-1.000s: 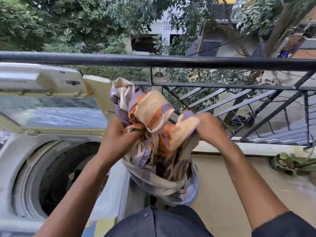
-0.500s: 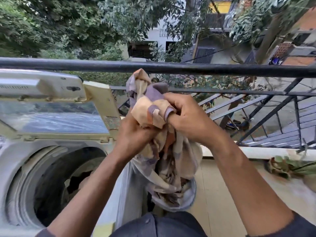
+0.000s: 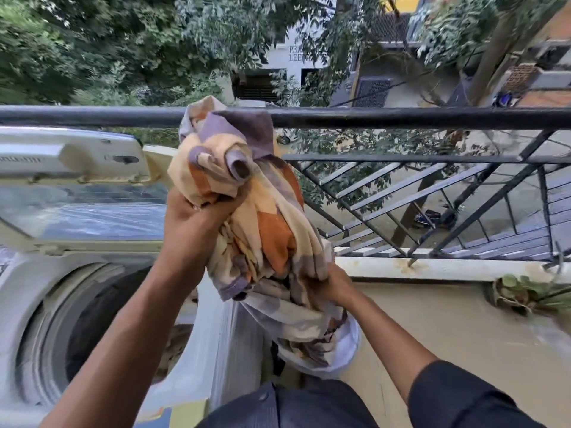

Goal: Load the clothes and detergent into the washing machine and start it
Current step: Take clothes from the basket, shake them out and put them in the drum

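A bunched cream, orange and purple cloth [image 3: 247,211] hangs in the air to the right of the washing machine [image 3: 37,298]. My left hand [image 3: 197,223] is shut on its upper part, at about railing height. My right hand [image 3: 332,287] grips its lower part, just above a white laundry basket [image 3: 349,350] into which the cloth's tail trails. The machine's lid [image 3: 80,186] stands raised and the dark drum opening [image 3: 102,322] lies open at lower left.
A black metal railing [image 3: 401,117] runs across in front of me, with a low white ledge [image 3: 432,268] under it. A plant [image 3: 525,293] sits at the right by the ledge. A yellow and blue packet [image 3: 176,415] lies on the machine's near corner. Tan floor [image 3: 463,335] spreads to the right.
My right hand let go of the cloth's top and dropped down to grip its lower part above the basket. My left hand lifted the upper bunch slightly higher.
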A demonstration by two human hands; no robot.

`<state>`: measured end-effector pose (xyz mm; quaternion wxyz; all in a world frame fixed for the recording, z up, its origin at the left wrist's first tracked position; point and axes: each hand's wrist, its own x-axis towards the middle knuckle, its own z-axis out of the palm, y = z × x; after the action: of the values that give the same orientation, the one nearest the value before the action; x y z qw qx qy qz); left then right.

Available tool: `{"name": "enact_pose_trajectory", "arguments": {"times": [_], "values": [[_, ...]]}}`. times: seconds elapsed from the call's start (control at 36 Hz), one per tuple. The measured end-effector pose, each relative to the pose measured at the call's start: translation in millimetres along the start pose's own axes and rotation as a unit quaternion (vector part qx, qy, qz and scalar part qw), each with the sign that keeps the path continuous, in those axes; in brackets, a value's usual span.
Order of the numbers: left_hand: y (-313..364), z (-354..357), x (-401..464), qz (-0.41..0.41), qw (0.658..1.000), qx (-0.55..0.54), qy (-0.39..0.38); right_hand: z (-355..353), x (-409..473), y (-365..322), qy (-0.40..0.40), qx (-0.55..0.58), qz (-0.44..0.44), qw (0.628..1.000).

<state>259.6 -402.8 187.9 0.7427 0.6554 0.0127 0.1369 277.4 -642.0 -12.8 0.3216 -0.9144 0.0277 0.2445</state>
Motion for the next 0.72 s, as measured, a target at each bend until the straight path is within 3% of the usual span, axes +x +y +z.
{"name": "enact_pose_trajectory", "arguments": {"times": [0.22, 0.36, 0.47, 0.58, 0.64, 0.72], "values": [[-27, -14, -10, -0.019, 0.978, 0.207, 0.013, -60, -3, 4, 0.093, -0.003, 0.043, 0.995], [-42, -15, -15, -0.036, 0.941, 0.336, -0.002, -119, -45, -31, 0.205, 0.082, -0.028, 0.975], [-48, -10, -17, -0.021, 0.912, 0.41, 0.012, -159, -89, -74, 0.236, 0.208, -0.146, 0.938], [-52, -7, -17, -0.033, 0.924, 0.38, 0.007, -177, -123, -116, 0.202, 0.337, -0.263, 0.881], [-52, -9, -18, -0.052, 0.955, 0.284, -0.062, -178, -130, -132, 0.162, 0.385, -0.303, 0.856], [-50, -6, -18, -0.031, 0.967, 0.209, -0.144, -165, -134, -152, 0.089, 0.391, -0.333, 0.854]]}}
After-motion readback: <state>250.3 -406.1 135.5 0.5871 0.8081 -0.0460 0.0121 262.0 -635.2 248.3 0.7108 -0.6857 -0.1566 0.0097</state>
